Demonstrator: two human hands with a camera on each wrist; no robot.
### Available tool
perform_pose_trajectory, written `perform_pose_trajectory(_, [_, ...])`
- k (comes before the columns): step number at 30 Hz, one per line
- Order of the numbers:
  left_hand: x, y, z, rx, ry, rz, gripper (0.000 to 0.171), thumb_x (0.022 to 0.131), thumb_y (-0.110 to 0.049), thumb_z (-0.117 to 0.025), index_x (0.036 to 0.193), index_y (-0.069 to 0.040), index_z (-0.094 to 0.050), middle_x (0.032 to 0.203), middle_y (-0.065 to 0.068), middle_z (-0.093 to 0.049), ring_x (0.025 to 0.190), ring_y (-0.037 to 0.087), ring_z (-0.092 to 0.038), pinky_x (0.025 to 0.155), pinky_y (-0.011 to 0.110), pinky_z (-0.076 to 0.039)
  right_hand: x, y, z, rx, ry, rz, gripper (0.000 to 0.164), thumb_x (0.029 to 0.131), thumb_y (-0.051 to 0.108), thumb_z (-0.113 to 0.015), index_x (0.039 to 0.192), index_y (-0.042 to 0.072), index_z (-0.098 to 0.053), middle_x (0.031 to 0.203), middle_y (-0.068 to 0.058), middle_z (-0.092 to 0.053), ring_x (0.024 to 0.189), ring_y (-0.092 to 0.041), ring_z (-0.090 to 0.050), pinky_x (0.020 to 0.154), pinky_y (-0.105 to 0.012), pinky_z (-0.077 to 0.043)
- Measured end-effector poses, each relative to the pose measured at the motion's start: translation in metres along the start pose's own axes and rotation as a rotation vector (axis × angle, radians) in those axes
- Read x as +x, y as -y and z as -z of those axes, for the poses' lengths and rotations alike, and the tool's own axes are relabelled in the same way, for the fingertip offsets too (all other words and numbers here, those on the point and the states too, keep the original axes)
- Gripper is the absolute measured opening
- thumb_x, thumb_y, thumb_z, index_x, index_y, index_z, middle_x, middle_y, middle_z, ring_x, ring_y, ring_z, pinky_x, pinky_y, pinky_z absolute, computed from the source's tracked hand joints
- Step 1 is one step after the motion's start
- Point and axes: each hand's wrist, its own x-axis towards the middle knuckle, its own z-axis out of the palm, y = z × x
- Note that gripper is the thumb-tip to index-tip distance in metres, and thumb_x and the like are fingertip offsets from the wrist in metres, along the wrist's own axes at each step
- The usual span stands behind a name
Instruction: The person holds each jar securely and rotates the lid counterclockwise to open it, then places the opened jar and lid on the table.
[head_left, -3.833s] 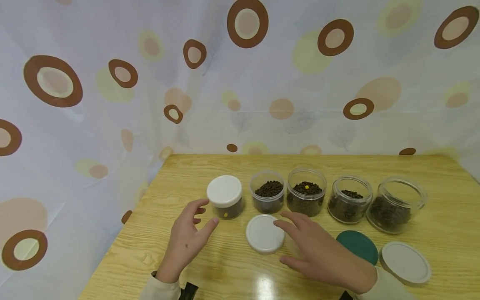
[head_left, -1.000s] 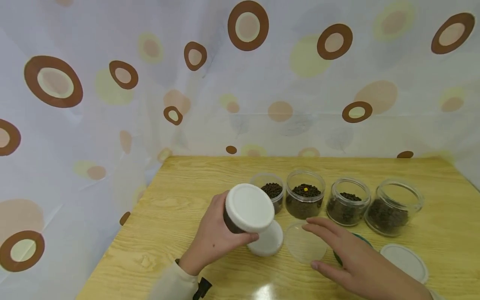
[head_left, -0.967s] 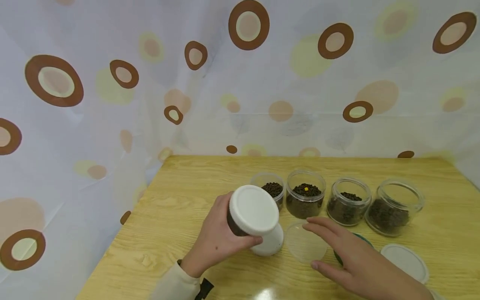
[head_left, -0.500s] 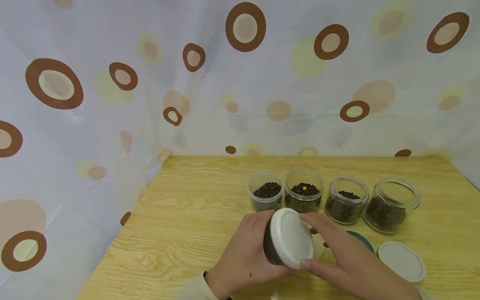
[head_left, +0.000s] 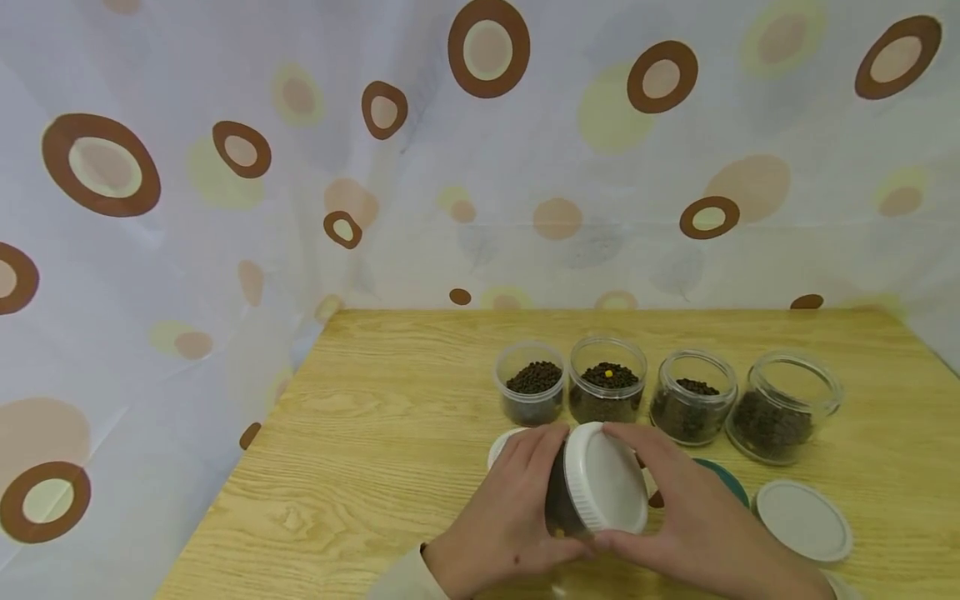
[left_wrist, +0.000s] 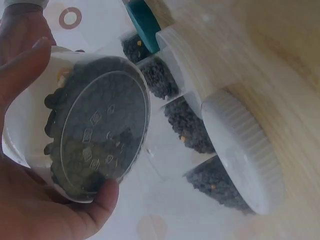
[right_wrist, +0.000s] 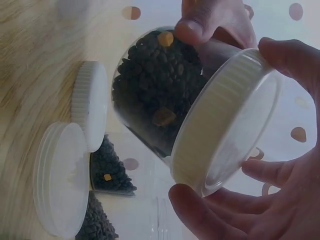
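A clear jar (right_wrist: 155,85) of dark brown pellets and yellow bits is tilted on its side above the table, its white ribbed lid (head_left: 609,482) facing right. My left hand (head_left: 502,512) grips the jar's body, thumb along the lower side. Around the lid's rim, the fingers and thumb of my right hand (head_left: 697,521) are spread and hold it. The left wrist view shows the jar's flat bottom, with embossed marks.
Behind the hands stand several lidless jars of pellets, from a plastic one (head_left: 531,392) to a wide one (head_left: 780,417). A white lid (head_left: 501,446) is partly hidden. A translucent lid (right_wrist: 62,180), teal lid (head_left: 723,482) and off-white lid (head_left: 804,521) lie near.
The lidded jar, earlier standing at the row's left end, has been lifted by my left hand, carried right and tilted. My right hand has come from hovering to hold its lid.
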Motion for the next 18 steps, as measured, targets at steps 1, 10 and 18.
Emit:
perform_pose_trajectory(1, [0.0, 0.0, 0.0, 0.003, -0.001, -0.002, 0.115, 0.062, -0.056, -0.089, 0.149, -0.009, -0.031, 0.141, 0.003, -0.049, 0.128, 0.019, -0.049, 0.109, 0.035, -0.045, 0.0, -0.001, 0.0, -0.006, -0.007, 0.008, 0.091, 0.071, 0.067, -0.077, 0.147, 0.034, -0.037, 0.138, 0.006, -0.052, 0.098, -0.011, -0.062, 0.065, -0.023, -0.051])
perform_pose_trajectory(10, [0.005, -0.001, -0.006, 0.102, -0.117, -0.086, 0.101, 0.063, -0.055, -0.086, 0.141, -0.008, -0.043, 0.132, 0.003, -0.054, 0.122, 0.017, -0.053, 0.107, 0.032, -0.046, -0.001, -0.008, 0.003, 0.016, 0.097, -0.119, 0.099, 0.079, 0.061, -0.074, 0.157, 0.029, -0.023, 0.146, -0.011, -0.049, 0.105, -0.019, -0.063, 0.065, -0.029, -0.051])
perform_pose_trajectory(18, [0.007, -0.005, -0.013, 0.124, -0.08, -0.069, 0.107, 0.064, -0.058, -0.084, 0.144, -0.005, -0.038, 0.137, 0.006, -0.051, 0.123, 0.019, -0.054, 0.106, 0.031, -0.048, -0.002, -0.009, -0.001, -0.035, 0.053, -0.163, 0.097, 0.077, 0.063, -0.075, 0.154, 0.024, -0.031, 0.141, -0.013, -0.054, 0.1, -0.02, -0.062, 0.066, -0.036, -0.051])
